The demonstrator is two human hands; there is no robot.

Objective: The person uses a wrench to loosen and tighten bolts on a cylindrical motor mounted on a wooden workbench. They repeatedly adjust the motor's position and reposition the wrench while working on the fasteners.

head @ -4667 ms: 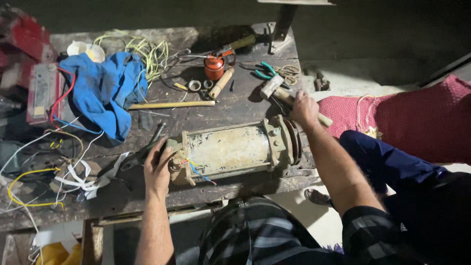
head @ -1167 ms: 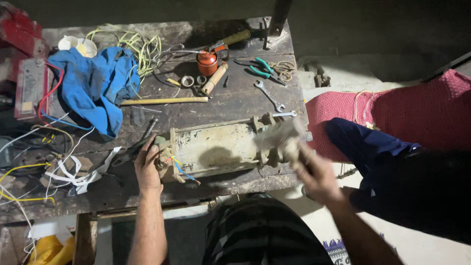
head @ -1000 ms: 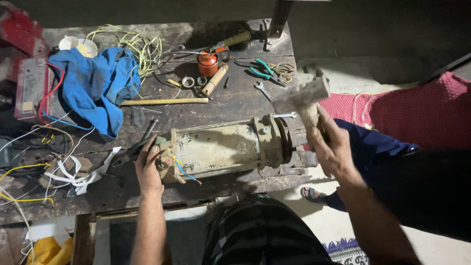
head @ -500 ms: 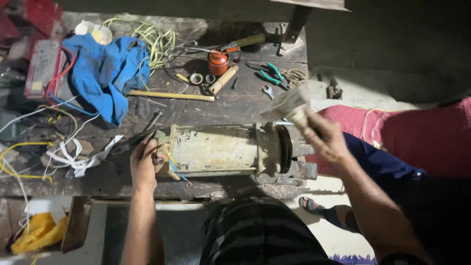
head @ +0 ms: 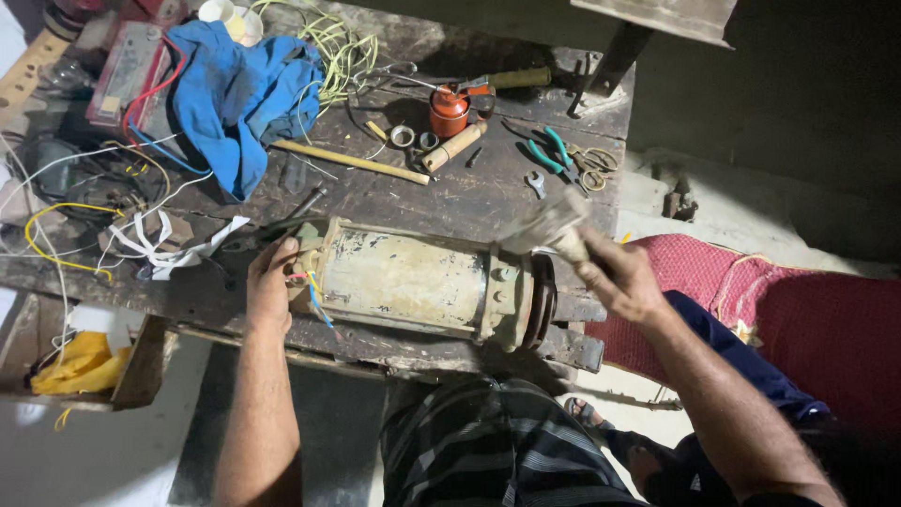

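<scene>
Two hands are at work on a worn cylindrical electric motor (head: 413, 282), which lies on its side along the near edge of a dark wooden bench (head: 469, 202), its pulley end toward the right. The left hand (head: 270, 286) is pressed against the wired end of the housing, fingers spread on it rather than closed around anything, just as it was seen in the earlier views. The right hand (head: 619, 277) is clenched around the handle of a hammer (head: 549, 225), whose blurred head is now raised above the pulley end. A second ago the same hand was swung low beside the motor and then lifted; the blur and the changing height suggest repeated striking at the pulley end, with the motor itself not shifted on the bench. Farther back on the bench lie a blue cloth (head: 235, 94), a small red oil can (head: 449, 111), green-handled pliers (head: 549, 155) and a tangle of yellow-green wire (head: 338, 42).
</scene>
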